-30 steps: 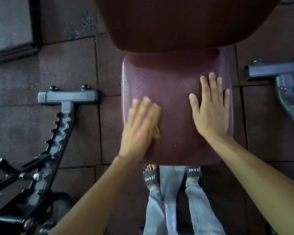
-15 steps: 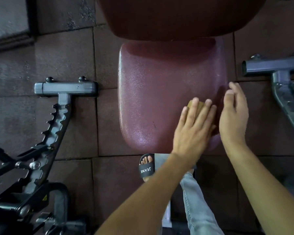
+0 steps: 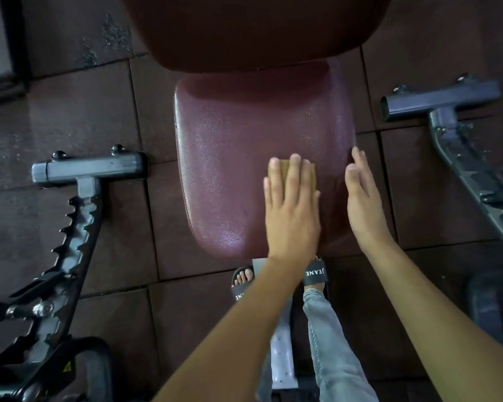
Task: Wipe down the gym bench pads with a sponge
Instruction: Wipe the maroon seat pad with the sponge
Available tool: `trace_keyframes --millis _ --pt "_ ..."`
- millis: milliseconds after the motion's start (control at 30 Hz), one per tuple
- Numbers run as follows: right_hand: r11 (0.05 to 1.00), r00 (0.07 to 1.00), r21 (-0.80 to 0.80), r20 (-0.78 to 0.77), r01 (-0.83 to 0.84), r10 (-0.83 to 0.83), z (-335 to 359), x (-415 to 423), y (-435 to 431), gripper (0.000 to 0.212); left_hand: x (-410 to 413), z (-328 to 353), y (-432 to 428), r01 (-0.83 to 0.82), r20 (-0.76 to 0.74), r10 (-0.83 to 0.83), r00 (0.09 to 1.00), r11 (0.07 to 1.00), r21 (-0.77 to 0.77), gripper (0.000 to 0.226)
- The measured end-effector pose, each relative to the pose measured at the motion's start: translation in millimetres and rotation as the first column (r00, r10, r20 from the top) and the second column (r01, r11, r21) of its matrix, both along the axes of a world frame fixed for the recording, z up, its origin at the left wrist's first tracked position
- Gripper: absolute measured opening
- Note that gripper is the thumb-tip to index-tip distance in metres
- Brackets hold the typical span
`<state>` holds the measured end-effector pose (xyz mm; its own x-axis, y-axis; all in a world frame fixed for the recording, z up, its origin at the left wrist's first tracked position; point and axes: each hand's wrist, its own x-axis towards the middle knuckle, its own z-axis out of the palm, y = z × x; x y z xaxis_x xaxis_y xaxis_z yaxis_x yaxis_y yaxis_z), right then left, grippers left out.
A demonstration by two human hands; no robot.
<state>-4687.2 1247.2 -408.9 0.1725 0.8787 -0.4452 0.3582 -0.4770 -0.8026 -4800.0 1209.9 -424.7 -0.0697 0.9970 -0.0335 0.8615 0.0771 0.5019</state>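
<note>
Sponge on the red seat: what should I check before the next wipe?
1. The sponge lies flat on the seat pad: ok.
2. The left hand presses the sponge with straight fingers: ok.
3. The right hand is clear of the sponge, along the pad's right edge: ok.
4. The whole seat pad is wiped: cannot tell; its left part shines.
5. The back pad is wiped: cannot tell.

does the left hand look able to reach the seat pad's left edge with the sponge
Probably yes. The left hand presses the sponge on the right half of the seat pad, nothing lies on the pad leftward, and the right hand sits at the right edge, out of the way.
</note>
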Motion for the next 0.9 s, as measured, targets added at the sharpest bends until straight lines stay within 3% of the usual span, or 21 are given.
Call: trace_keyframes --millis 133,200,300,467,600,767,900 --pt "0.987 0.979 0.15 0.18 0.065 -0.092 12.8 -21.1 -10.9 0.044 -11.8 24.2 -8.8 0.019 0.281 0.008 0.96 0.996 -0.091 0.056" --pt "0.964 0.958 0.251 0.286 -0.086 0.011 16.5 -44.0 -23.0 0.043 -48.2 19.2 -11.4 -0.058 0.199 0.063 0.978 0.998 -0.031 0.052" --pt "0.925 0.871 0.198 0.443 -0.325 0.211 5.3 -74.5 -34.4 0.05 -103.0 -1.9 -18.7 -0.214 0.02 0.216 0.976 0.974 -0.068 0.052" --pt "0.916 0.784 0.218 0.603 -0.338 0.146 -16.5 -86.7 -26.4 0.055 -128.0 -10.8 -36.8 -0.133 -0.014 0.132 0.991 0.984 -0.122 0.053" --pt "0.854 0.821 0.315 0.534 -0.414 0.201 -22.3 -84.5 -19.7 0.039 -124.1 -8.2 -37.7 -0.166 -0.001 0.168 0.986 0.977 -0.132 0.05" --pt "0.857 0.91 0.344 0.299 -0.383 0.287 3.7 -89.3 -21.4 0.038 -128.6 17.0 -51.6 -0.314 0.043 0.326 0.944 0.933 -0.174 0.048" --pt "0.761 0.831 0.334 0.221 -0.557 0.511 34.9 -144.8 -49.4 0.038 -163.0 45.7 -96.7 -0.507 0.043 0.521 0.853 0.845 -0.171 0.045"
